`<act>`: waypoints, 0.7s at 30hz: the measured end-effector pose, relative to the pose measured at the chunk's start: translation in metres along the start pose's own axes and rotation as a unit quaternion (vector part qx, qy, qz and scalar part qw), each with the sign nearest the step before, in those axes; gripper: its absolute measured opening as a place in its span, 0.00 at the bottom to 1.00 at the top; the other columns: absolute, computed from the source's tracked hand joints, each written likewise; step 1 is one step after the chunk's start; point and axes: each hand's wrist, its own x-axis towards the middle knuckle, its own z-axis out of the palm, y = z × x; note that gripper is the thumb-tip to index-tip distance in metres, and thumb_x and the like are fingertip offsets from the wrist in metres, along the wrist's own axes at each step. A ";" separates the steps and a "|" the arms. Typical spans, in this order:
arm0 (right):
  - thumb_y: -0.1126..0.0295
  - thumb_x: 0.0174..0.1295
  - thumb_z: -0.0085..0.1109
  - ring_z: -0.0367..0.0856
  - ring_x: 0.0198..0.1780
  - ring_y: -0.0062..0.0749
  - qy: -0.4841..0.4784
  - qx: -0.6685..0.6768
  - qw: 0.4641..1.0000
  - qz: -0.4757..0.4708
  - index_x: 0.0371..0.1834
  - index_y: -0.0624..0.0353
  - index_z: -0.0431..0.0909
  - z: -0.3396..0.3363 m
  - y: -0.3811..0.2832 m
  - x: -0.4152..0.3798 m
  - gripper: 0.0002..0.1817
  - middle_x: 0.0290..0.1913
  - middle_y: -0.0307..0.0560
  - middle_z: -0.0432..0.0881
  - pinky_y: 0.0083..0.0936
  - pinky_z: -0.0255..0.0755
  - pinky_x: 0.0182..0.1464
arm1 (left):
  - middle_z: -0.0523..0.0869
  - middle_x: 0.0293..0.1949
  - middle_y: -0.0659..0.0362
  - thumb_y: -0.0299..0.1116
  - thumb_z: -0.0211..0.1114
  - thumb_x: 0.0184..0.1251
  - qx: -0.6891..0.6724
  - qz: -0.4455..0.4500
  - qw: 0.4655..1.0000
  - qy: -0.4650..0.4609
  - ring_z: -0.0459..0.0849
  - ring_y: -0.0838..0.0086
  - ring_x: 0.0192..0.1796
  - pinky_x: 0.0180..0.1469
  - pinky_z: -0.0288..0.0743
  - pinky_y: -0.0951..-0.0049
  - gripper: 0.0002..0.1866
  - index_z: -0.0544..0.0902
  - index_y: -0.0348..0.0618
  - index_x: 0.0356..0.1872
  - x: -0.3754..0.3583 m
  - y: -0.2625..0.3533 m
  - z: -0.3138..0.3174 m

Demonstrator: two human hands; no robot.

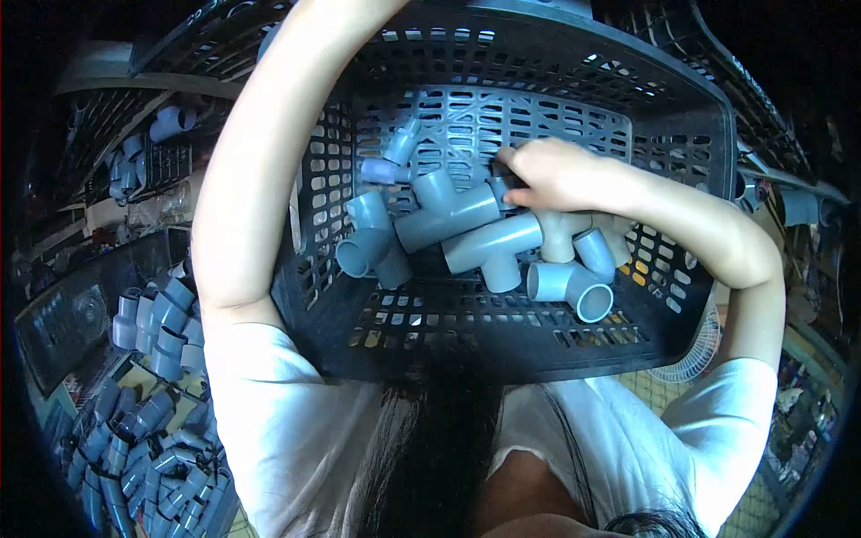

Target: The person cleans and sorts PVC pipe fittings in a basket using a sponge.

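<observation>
A black plastic basket with slotted walls is in front of my chest, holding several grey pipe fittings. My right hand reaches into it, its fingers curled round a grey pipe fitting that they partly cover. Close below that hand are a grey tee fitting and another tee. An elbow fitting and a Y-shaped fitting lie toward the right. Left of these is one more branched fitting. My left arm passes over the basket's left side; its hand is beyond the top edge.
A large heap of grey fittings lies at lower left, beside a dark crate and more stacked fittings. Dark racks stand at upper left. A round white fan guard shows under the basket's right side.
</observation>
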 end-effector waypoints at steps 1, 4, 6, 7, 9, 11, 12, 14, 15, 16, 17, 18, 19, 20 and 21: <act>0.57 0.62 0.70 0.87 0.51 0.61 -0.016 0.035 0.999 0.028 0.66 0.68 0.70 0.012 0.005 0.006 0.35 0.51 0.71 0.85 0.49 0.81 0.53 | 0.84 0.24 0.67 0.33 0.68 0.75 -0.023 -0.008 1.000 -0.016 0.78 0.89 0.25 0.28 0.71 0.83 0.11 0.89 0.36 0.49 -0.002 0.003 0.002; 0.56 0.60 0.71 0.86 0.53 0.61 0.038 0.089 0.994 0.043 0.69 0.66 0.68 0.023 0.002 0.012 0.38 0.50 0.70 0.85 0.48 0.80 0.56 | 0.88 0.24 0.59 0.35 0.69 0.73 0.097 0.019 0.995 -0.033 0.83 0.83 0.24 0.30 0.76 0.78 0.12 0.89 0.41 0.50 -0.004 0.015 0.002; 0.58 0.56 0.73 0.86 0.53 0.61 0.058 0.124 0.990 0.026 0.68 0.64 0.68 0.027 0.004 0.016 0.39 0.49 0.69 0.85 0.47 0.79 0.57 | 0.89 0.26 0.56 0.36 0.69 0.71 0.114 0.008 0.992 -0.051 0.85 0.80 0.25 0.32 0.78 0.76 0.13 0.89 0.42 0.51 -0.005 0.009 0.002; 0.59 0.55 0.74 0.86 0.53 0.61 0.056 0.132 0.990 0.013 0.67 0.64 0.69 0.027 0.006 0.018 0.38 0.48 0.68 0.85 0.47 0.79 0.56 | 0.89 0.26 0.58 0.34 0.69 0.72 0.116 0.020 0.992 -0.053 0.85 0.81 0.25 0.31 0.77 0.77 0.13 0.88 0.41 0.52 -0.006 0.006 0.003; 0.62 0.52 0.75 0.86 0.51 0.60 0.084 0.157 0.984 -0.013 0.62 0.64 0.70 0.011 0.006 0.013 0.36 0.46 0.66 0.86 0.45 0.79 0.55 | 0.90 0.27 0.59 0.33 0.69 0.72 0.091 -0.002 0.994 -0.067 0.85 0.81 0.26 0.32 0.78 0.78 0.13 0.88 0.40 0.52 -0.006 0.017 0.002; 0.62 0.52 0.75 0.86 0.44 0.45 0.132 0.216 0.963 -0.088 0.58 0.66 0.74 -0.035 0.004 -0.010 0.32 0.41 0.60 0.85 0.38 0.80 0.49 | 0.91 0.31 0.59 0.29 0.69 0.72 0.032 0.044 0.997 -0.050 0.86 0.82 0.29 0.35 0.79 0.79 0.13 0.87 0.37 0.54 -0.005 -0.005 0.005; 0.61 0.54 0.75 0.84 0.41 0.31 0.139 0.254 0.950 -0.116 0.60 0.67 0.75 -0.061 0.002 -0.027 0.33 0.41 0.52 0.84 0.29 0.80 0.46 | 0.93 0.36 0.56 0.28 0.69 0.72 0.065 0.064 0.995 -0.044 0.87 0.82 0.32 0.38 0.81 0.79 0.14 0.86 0.35 0.55 -0.005 -0.002 0.003; 0.60 0.57 0.75 0.85 0.47 0.28 0.146 0.361 0.903 -0.180 0.70 0.67 0.74 -0.100 0.010 -0.065 0.38 0.49 0.53 0.88 0.27 0.81 0.53 | 0.93 0.41 0.54 0.25 0.69 0.71 0.073 0.162 0.984 -0.012 0.87 0.82 0.34 0.40 0.82 0.79 0.16 0.84 0.33 0.58 -0.001 -0.007 0.004; 0.61 0.64 0.72 0.85 0.51 0.24 0.197 0.389 0.864 -0.250 0.71 0.65 0.73 -0.105 0.021 -0.082 0.35 0.54 0.53 0.87 0.23 0.80 0.58 | 0.93 0.45 0.53 0.22 0.69 0.71 0.052 0.061 0.996 -0.030 0.89 0.80 0.36 0.41 0.83 0.78 0.18 0.83 0.32 0.60 -0.004 0.006 0.002; 0.62 0.67 0.70 0.86 0.55 0.29 0.226 0.411 0.828 -0.308 0.73 0.64 0.72 -0.110 0.032 -0.091 0.34 0.58 0.55 0.85 0.26 0.80 0.61 | 0.93 0.46 0.53 0.21 0.68 0.71 0.015 0.136 0.991 -0.007 0.89 0.80 0.39 0.43 0.83 0.79 0.19 0.82 0.32 0.62 -0.001 -0.013 0.003; 0.62 0.68 0.68 0.85 0.58 0.30 0.266 0.468 0.788 -0.300 0.73 0.64 0.72 -0.109 0.045 -0.094 0.33 0.60 0.56 0.85 0.27 0.80 0.62 | 0.93 0.47 0.52 0.21 0.68 0.71 0.038 0.100 0.994 -0.007 0.90 0.77 0.41 0.45 0.84 0.78 0.19 0.82 0.32 0.61 -0.001 -0.003 0.002; 0.62 0.69 0.67 0.85 0.60 0.31 0.302 0.522 0.742 -0.293 0.73 0.65 0.71 -0.109 0.052 -0.095 0.32 0.61 0.56 0.84 0.28 0.79 0.64 | 0.93 0.48 0.51 0.22 0.68 0.71 0.061 0.061 0.996 -0.006 0.92 0.75 0.43 0.47 0.85 0.76 0.18 0.83 0.32 0.60 -0.004 0.007 0.001; 0.62 0.70 0.66 0.83 0.64 0.34 0.331 0.537 0.729 -0.264 0.72 0.65 0.72 -0.112 0.056 -0.098 0.31 0.62 0.57 0.84 0.31 0.78 0.66 | 0.93 0.41 0.57 0.42 0.72 0.69 0.141 0.136 0.980 0.041 0.93 0.66 0.39 0.38 0.84 0.75 0.13 0.92 0.52 0.50 -0.005 0.002 0.001; 0.59 0.70 0.64 0.82 0.66 0.35 0.352 0.546 0.714 -0.261 0.71 0.65 0.74 -0.110 0.064 -0.091 0.31 0.63 0.56 0.84 0.31 0.76 0.70 | 0.94 0.44 0.56 0.29 0.75 0.67 0.180 0.220 0.959 0.000 0.92 0.75 0.40 0.45 0.84 0.75 0.17 0.88 0.38 0.55 -0.003 0.005 0.001; 0.59 0.71 0.64 0.82 0.66 0.35 0.372 0.542 0.711 -0.250 0.71 0.65 0.74 -0.108 0.065 -0.088 0.30 0.63 0.55 0.84 0.32 0.75 0.71 | 0.93 0.41 0.58 0.30 0.76 0.65 0.230 0.234 0.943 -0.057 0.91 0.75 0.37 0.42 0.83 0.75 0.19 0.88 0.41 0.56 -0.006 0.009 0.002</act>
